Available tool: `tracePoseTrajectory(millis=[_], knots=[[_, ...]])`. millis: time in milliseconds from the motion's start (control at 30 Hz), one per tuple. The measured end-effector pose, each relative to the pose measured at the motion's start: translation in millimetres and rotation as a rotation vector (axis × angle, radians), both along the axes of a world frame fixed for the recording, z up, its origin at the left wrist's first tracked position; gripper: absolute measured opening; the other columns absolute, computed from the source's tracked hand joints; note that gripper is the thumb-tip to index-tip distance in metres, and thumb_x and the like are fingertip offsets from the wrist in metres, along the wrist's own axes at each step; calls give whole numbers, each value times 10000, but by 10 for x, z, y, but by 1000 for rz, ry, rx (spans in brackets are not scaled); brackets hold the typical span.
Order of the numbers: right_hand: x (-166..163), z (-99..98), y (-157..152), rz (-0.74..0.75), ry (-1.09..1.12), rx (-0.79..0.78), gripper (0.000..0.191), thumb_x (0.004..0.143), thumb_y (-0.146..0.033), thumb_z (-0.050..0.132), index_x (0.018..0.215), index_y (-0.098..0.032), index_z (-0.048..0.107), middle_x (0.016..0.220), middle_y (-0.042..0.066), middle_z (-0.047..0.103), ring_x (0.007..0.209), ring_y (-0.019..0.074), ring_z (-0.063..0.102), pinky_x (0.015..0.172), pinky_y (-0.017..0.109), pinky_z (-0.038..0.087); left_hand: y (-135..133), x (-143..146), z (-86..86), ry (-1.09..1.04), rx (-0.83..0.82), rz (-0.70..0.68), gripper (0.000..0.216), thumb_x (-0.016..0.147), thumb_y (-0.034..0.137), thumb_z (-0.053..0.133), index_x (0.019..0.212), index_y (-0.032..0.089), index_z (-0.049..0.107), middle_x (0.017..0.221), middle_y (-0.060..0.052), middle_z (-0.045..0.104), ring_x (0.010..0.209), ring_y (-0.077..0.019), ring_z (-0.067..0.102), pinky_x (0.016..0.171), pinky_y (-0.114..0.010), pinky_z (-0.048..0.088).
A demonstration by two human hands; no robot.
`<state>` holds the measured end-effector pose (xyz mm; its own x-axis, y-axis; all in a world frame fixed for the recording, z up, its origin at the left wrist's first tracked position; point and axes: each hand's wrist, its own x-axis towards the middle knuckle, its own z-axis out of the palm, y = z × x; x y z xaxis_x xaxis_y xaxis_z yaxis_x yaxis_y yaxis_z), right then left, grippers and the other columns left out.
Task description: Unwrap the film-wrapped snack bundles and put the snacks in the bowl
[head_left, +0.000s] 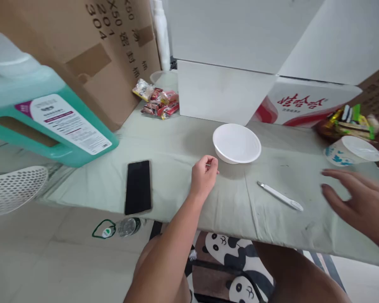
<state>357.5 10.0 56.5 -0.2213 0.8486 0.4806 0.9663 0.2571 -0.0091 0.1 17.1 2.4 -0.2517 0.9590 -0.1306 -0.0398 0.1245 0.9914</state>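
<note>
Curling loosely, left hand (204, 174) sits beside the white bowl (236, 143).

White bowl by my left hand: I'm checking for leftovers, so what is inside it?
The white bowl shows a bare white inside, nothing in it. Its near inner wall is hidden by its own rim.

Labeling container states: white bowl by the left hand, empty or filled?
Empty. The white bowl stands upright near the left hand, and its inside shows bare white, nothing in it.
</note>
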Motion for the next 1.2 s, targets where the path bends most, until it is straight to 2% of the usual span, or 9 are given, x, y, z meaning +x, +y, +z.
tracePoseTrajectory(millis=[33, 100, 200, 367, 533, 700, 800, 933, 1200], knots=[[-404, 55, 82, 187, -26, 1, 198, 840, -444, 593, 1032, -434, 639, 1029, 114, 804, 906, 333, 783, 709, 495, 574, -4, -48, 14, -39, 11, 30, 235, 916, 377, 568, 776, 193, 610, 772, 0, 652, 642, -114, 643, 637, -237, 447], [-1160, 124, 253, 399, -34, 21, 194, 918, -338, 572, 1102, -370, 625, 1063, 103, 803, 946, 305, 789, 746, 459, 606, -3, -147, 42, -137, 15, 104, 300, 935, 391, 540, 740, 181, 628, 757, -16, 660, 650, -117, 639, 666, -245, 459], [-2123, 114, 575, 592, 15, -63, 221, 962, -278, 502, 1126, -262, 649, 1130, 105, 791, 1040, 297, 769, 837, 445, 608, 19, -288, 69, -279, -8, 211, 334, 935, 353, 494, 684, 176, 625, 682, -18, 631, 621, -118, 600, 648, -251, 438], [-3438, -81, 1308, 564, -76, -351, 434, 934, -217, 455, 1327, -184, 635, 1382, 142, 678, 1175, 330, 692, 917, 458, 573, 106, -426, 31, -416, 14, 289, 298, 864, 245, 421, 611, 184, 567, 615, -8, 552, 562, -115, 513, 579, -255, 386], [-4355, -359, 2022, 502, -181, -431, 613, 877, -85, 477, 1477, -194, 533, 1561, 135, 545, 1380, 341, 553, 1087, 497, 506, 125, -436, -1, -476, -20, 306, 279, 852, 263, 423, 610, 189, 539, 599, -1, 520, 556, -113, 494, 577, -257, 373], [-4716, -592, 2391, 528, -234, -358, 682, 870, -33, 497, 1540, -156, 463, 1585, 150, 505, 1483, 309, 443, 1213, 478, 396, 95, -482, 10, -547, -66, 326, 295, 871, 254, 415, 611, 188, 537, 595, -7, 511, 562, -115, 476, 572, -263, 364], [-4723, -648, 2430, 473, -268, -316, 558, 880, -55, 537, 1426, -163, 579, 1476, 185, 550, 1381, 349, 512, 1156, 530, 434, 79, -559, 34, -564, -73, 319, 292, 873, 235, 426, 603, 189, 528, 611, -9, 513, 584, -119, 480, 575, -261, 370], [-4593, -638, 2370, 464, -284, -313, 339, 901, -95, 560, 1189, -212, 695, 1461, 159, 530, 1368, 365, 472, 1063, 552, 490, 49, -616, 83, -553, -60, 324, 289, 864, 210, 433, 589, 190, 519, 609, -7, 499, 601, -122, 479, 581, -258, 383], [-4207, -560, 1927, 570, -342, -406, 423, 995, -120, 384, 1300, -247, 649, 1553, 113, 519, 1457, 301, 413, 996, 447, 547, -18, -505, 129, -537, 8, 304, 278, 862, 222, 426, 593, 198, 490, 612, 6, 468, 599, -117, 451, 570, -248, 381]])
